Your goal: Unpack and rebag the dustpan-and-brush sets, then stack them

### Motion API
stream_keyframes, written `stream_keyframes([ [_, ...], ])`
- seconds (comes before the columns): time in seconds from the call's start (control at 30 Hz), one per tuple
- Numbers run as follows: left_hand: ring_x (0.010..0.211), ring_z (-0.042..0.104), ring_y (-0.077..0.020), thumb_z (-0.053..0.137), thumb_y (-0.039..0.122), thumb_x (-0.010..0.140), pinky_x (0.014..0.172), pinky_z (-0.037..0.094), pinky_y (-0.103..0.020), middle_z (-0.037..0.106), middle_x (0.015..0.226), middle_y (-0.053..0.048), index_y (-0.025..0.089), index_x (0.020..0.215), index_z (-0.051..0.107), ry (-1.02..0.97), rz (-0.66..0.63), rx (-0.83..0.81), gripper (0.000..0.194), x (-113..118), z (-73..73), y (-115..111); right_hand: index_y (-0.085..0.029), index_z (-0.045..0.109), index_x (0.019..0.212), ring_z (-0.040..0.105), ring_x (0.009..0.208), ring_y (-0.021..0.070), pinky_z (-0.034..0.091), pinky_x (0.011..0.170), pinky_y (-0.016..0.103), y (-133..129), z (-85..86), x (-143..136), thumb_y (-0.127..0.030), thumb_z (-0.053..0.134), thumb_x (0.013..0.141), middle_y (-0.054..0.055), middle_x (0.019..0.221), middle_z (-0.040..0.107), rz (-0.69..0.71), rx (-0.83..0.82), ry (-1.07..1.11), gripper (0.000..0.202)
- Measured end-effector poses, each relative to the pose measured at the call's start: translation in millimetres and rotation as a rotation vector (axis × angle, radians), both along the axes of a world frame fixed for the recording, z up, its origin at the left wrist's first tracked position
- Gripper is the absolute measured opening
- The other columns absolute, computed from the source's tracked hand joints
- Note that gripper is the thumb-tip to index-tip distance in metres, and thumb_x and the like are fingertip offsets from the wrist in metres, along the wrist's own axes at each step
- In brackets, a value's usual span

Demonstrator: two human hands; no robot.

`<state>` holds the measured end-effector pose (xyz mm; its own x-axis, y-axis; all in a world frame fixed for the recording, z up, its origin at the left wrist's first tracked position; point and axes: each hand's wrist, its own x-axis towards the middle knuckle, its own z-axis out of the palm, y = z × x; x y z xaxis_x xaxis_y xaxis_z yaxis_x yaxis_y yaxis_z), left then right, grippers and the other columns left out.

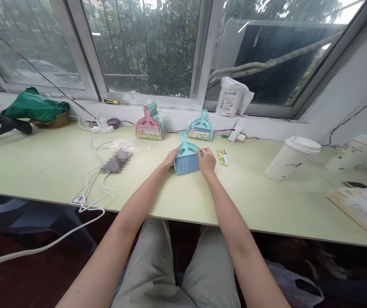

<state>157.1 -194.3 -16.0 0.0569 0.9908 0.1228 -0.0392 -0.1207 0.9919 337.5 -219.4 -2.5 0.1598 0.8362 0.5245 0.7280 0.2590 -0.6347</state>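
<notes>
Brush (187, 165) set against pan (188, 149) at table (132, 184), held from both sides, probably for steadiness, by grasping fingers of left hand (171, 157) at pan's edge and right hand (206, 161) at brush's corner, with card (222, 157) lying just beside right hand.

A long, pale yellow-green tabletop (132, 188) runs from left to right beneath sliding windows (148, 47) in grey metal frames. Behind the glass stand dense green foliage (170, 34) and dark vertical bars, with thick pale pipes crossing the right pane. Small white streaks of light show on the panes. The white wall (346, 92) continues at the right, its sill paint patchy. Below the near left edge, a blue-grey plastic stool (36, 218) sits above a dark red floor (19, 282).
</notes>
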Motion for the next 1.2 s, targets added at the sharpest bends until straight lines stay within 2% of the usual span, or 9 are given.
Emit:
stream_keyframes([
  [0.1, 0.092, 0.060, -0.0220, 0.051, 0.058, 0.080, 0.088, 0.043, -0.033, 0.069, 0.093, -0.008, 0.013, 0.087, 0.065, 0.053, -0.087, 0.046, 0.048, 11, 1.2, -5, -0.019, 0.063, 0.103, 0.052, 0.105, 0.0242, 0.043, 0.077, 0.032, -13, 5.9, -21, -0.037, 0.044, 0.092, 0.012, 0.107, 0.063, -0.003, 0.069, -0.318, 0.028],
  [0.27, 0.086, 0.057, -0.0190, 0.049, 0.058, 0.080, 0.086, 0.042, -0.032, 0.068, 0.084, -0.004, 0.013, 0.081, 0.065, 0.101, -0.086, 0.128, 0.047, 17, -0.9, -4, -0.013, 0.060, 0.101, 0.049, 0.101, 0.0265, 0.041, 0.074, 0.033, -20, 9.3, -26, -0.032, 0.041, 0.094, 0.015, 0.100, 0.062, -0.124, 0.012, -0.440, 0.028],
  [0.4, 0.082, 0.058, -0.0194, 0.050, 0.057, 0.082, 0.083, 0.043, -0.032, 0.066, 0.077, -0.004, 0.013, 0.076, 0.064, 0.104, -0.083, 0.113, 0.046, 9, 4.6, -7, -0.015, 0.063, 0.091, 0.051, 0.097, 0.0241, 0.039, 0.075, 0.032, -16, 7.5, -21, -0.031, 0.038, 0.094, 0.013, 0.097, 0.062, -0.060, -0.017, -0.385, 0.030],
  [0.53, 0.084, 0.059, -0.0205, 0.051, 0.052, 0.084, 0.082, 0.044, -0.032, 0.067, 0.079, -0.005, 0.013, 0.080, 0.067, 0.156, -0.120, 0.088, 0.042, -8, 25.8, -13, -0.019, 0.063, 0.083, 0.052, 0.092, 0.0202, 0.037, 0.074, 0.029, -12, 9.0, -22, -0.035, 0.036, 0.094, 0.008, 0.092, 0.061, -0.010, 0.004, -0.201, 0.033],
  [0.7, 0.099, 0.058, -0.0229, 0.054, 0.038, 0.082, 0.092, 0.042, -0.032, 0.070, 0.095, -0.004, 0.016, 0.092, 0.070, 0.360, -0.185, 0.234, 0.028, -26, 49.2, -11, -0.020, 0.063, 0.080, 0.053, 0.080, 0.0175, 0.033, 0.065, 0.026, -9, 13.2, -31, -0.035, 0.035, 0.094, 0.005, 0.086, 0.061, -0.006, 0.016, -0.110, 0.035],
  [0.93, 0.091, 0.059, -0.0251, 0.049, 0.024, 0.080, 0.089, 0.043, -0.034, 0.070, 0.094, -0.007, 0.016, 0.085, 0.068, 0.619, -0.019, 0.373, 0.021, -18, 52.9, -17, -0.018, 0.063, 0.080, 0.053, 0.081, 0.0171, 0.030, 0.064, 0.026, -15, 19.2, -34, -0.030, 0.032, 0.096, 0.006, 0.087, 0.061, -0.064, 0.079, -0.191, 0.037],
  [1.03, 0.092, 0.059, -0.0264, 0.047, 0.025, 0.083, 0.085, 0.044, -0.033, 0.069, 0.091, -0.009, 0.016, 0.080, 0.066, 0.651, 0.065, 0.354, 0.021, -13, 58.2, -24, -0.017, 0.062, 0.082, 0.053, 0.085, 0.0178, 0.030, 0.064, 0.026, -18, 23.3, -33, -0.030, 0.032, 0.096, 0.007, 0.089, 0.060, -0.092, 0.133, -0.222, 0.036],
  [1.2, 0.094, 0.060, -0.0289, 0.044, 0.030, 0.087, 0.086, 0.042, -0.035, 0.068, 0.089, -0.013, 0.018, 0.076, 0.064, 0.830, 0.149, 0.294, 0.026, -11, 66.8, -31, -0.018, 0.061, 0.081, 0.052, 0.086, 0.0178, 0.030, 0.065, 0.026, -18, 25.9, -32, -0.030, 0.032, 0.096, 0.006, 0.088, 0.059, -0.106, 0.162, -0.221, 0.034],
])
